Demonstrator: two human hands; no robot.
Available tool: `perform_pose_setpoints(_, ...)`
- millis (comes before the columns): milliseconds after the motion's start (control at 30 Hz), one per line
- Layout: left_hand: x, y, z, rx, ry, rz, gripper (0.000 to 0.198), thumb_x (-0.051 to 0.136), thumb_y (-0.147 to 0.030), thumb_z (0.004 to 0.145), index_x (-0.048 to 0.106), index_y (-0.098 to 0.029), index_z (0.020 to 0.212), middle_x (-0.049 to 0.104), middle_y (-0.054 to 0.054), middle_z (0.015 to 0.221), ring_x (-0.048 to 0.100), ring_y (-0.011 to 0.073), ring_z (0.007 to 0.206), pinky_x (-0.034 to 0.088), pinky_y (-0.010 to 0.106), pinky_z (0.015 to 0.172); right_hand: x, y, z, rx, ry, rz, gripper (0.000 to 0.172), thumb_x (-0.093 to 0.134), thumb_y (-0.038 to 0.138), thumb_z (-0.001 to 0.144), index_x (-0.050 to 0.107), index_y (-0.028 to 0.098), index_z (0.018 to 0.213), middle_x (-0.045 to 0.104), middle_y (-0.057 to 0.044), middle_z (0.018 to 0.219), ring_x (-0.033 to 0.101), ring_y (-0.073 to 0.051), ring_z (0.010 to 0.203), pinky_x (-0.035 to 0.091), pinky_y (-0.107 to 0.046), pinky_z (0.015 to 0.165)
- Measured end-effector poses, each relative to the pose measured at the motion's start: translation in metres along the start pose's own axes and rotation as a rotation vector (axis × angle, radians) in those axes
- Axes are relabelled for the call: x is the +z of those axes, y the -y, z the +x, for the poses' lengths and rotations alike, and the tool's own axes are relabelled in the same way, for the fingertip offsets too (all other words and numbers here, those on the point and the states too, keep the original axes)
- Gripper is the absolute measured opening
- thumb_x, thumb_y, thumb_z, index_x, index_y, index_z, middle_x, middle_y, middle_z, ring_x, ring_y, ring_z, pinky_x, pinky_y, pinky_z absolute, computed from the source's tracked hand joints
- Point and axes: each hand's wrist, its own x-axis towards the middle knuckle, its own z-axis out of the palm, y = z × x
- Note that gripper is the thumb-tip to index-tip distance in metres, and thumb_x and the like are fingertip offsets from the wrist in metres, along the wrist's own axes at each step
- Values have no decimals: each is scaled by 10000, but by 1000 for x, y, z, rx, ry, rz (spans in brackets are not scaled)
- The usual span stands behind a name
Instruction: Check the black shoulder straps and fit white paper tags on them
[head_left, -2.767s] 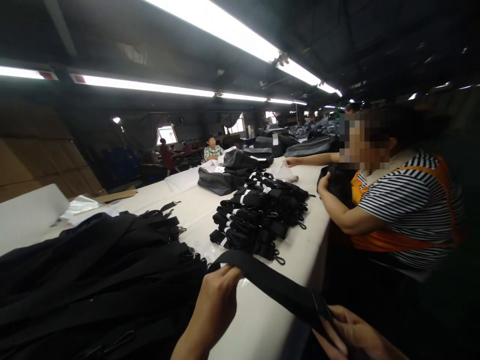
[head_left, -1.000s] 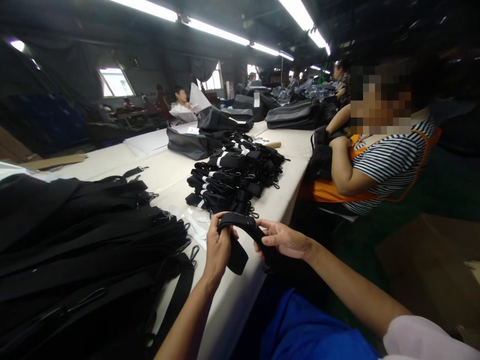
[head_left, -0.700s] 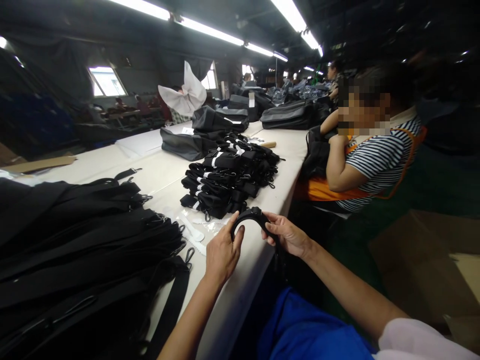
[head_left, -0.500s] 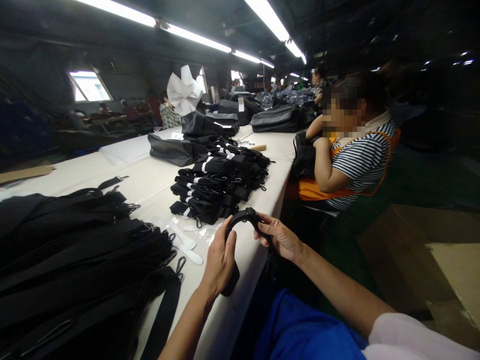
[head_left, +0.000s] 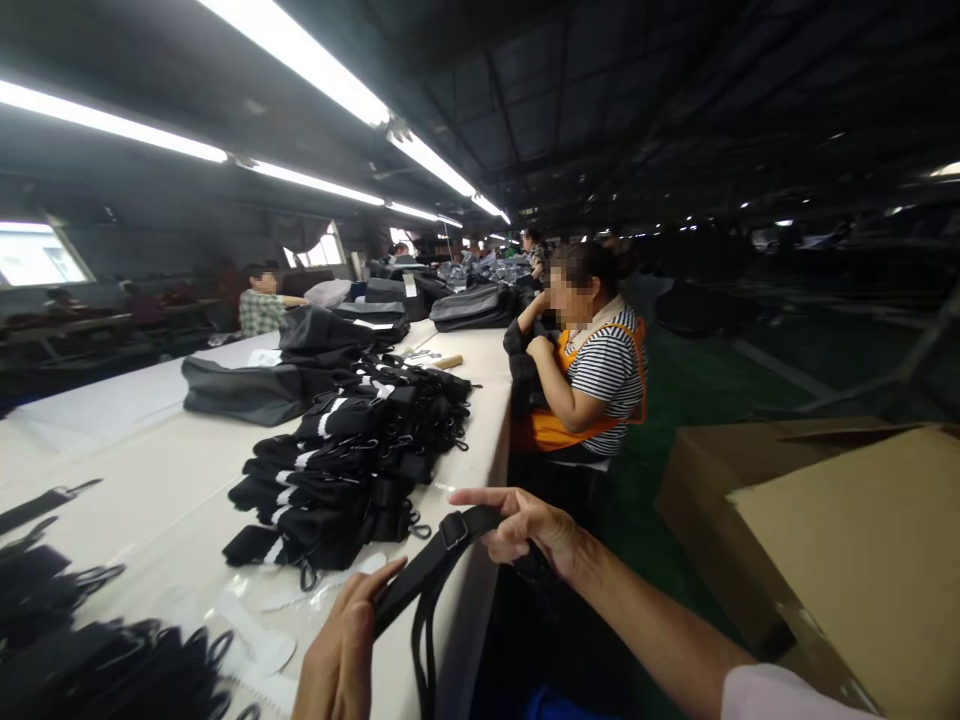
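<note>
Across the long white work surface I see the heap of folded black webbing straps with white stripes, then the black strap with a plastic slider spanning its near edge. My left hand pinches one end shut; my right hand curls around the other, forefinger extended. I'd keep the webbing flat and untwisted while folding.
</note>
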Motion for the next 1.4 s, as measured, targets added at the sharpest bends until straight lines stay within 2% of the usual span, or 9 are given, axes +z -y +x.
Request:
perform_pose_setpoints(100,1,5,0,-19,16,48,562,329,-624,917,740,-258,1034,693,60,832,667,270,785,573,365,640,-2,7,-6,-15,-17,-43,612,722,90,652,627,82,1256,483,62,572,258,-18,430,176,-199,456)
perform_pose_setpoints(267,-13,7,1,-56,73,93,525,359,-598,928,713,-248,1095,714,63,1036,664,262,938,554,359,776,-3,10,-9,-13,-32,-112,605,725,109,674,621,84,1269,489,48,602,283,-15,441,175,-187,453)
perform_pose_setpoints(500,-42,0,11,-86,74,185,529,334,-573,950,721,-220,1022,683,62,923,630,252,911,494,383,867,-7,15,4,68,-56,-190,508,699,121,716,651,77,1221,485,55,569,247,-13,408,166,-168,391)
perform_pose_setpoints(633,-34,-1,8,-42,273,-64,475,426,-558,932,644,-242,1211,624,83,1198,564,279,1141,431,404,998,0,11,12,51,-27,-116,503,650,139,754,631,101,1255,368,98,491,193,-31,400,180,-153,376)
perform_pose_setpoints(767,-7,-9,-3,-61,398,-346,707,751,-438,763,466,-259,1385,536,79,1380,481,291,1275,375,371,1069,15,1,18,29,28,-38,532,661,155,740,623,106,1268,346,105,497,163,-24,400,210,-146,391)
perform_pose_setpoints(900,11,-19,-10,-141,287,-351,232,593,-350,895,633,-188,1056,662,44,901,609,202,875,447,314,865,30,-13,23,-37,2,-106,558,695,241,785,584,116,1317,406,83,518,219,-26,404,175,-155,376)
perform_pose_setpoints(1067,10,-23,-5,-395,-22,-806,325,510,-372,908,519,-179,646,504,-13,592,488,130,575,410,259,608,50,-49,24,-54,-170,-328,506,618,436,914,537,208,1358,617,-20,794,418,-25,460,274,-145,400)
perform_pose_setpoints(1200,8,-19,-1,-562,-251,-1015,205,611,-357,822,596,-166,749,488,-37,590,458,102,545,382,221,549,57,-86,21,46,-281,-371,485,681,434,873,562,226,1295,630,-31,954,530,-69,603,431,-164,493)
perform_pose_setpoints(1400,9,-16,-4,-546,-349,-956,216,609,-291,795,683,-186,969,582,-18,756,510,88,629,390,184,568,48,-108,16,288,-193,-407,429,638,534,873,644,126,1005,575,7,660,520,-84,528,408,-180,469)
